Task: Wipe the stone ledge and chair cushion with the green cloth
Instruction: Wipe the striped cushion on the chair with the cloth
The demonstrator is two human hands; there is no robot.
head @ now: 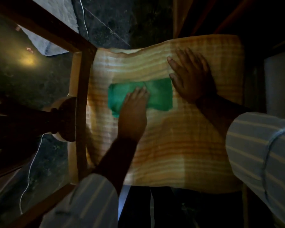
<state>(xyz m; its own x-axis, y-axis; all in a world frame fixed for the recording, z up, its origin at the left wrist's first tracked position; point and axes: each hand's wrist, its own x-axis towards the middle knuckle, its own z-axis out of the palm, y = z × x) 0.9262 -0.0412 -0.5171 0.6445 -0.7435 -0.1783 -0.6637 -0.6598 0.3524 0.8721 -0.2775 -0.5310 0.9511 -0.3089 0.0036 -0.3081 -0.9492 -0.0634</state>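
The green cloth (160,94) lies flat on the tan striped chair cushion (179,145), left of the cushion's middle. My left hand (133,114) presses down on the cloth with its fingers together, covering the cloth's lower middle. My right hand (191,76) rests palm-down on the cushion, fingers spread, touching the cloth's right edge. Both forearms come out of striped sleeves. A dark stone surface (31,83) shows to the left of the chair.
A wooden armrest (82,112) borders the cushion's left side, joined to a dark wooden frame rail (44,28). A thin white cord (30,170) hangs at the left. A pale cloth (41,41) lies at the upper left. The surroundings are dim.
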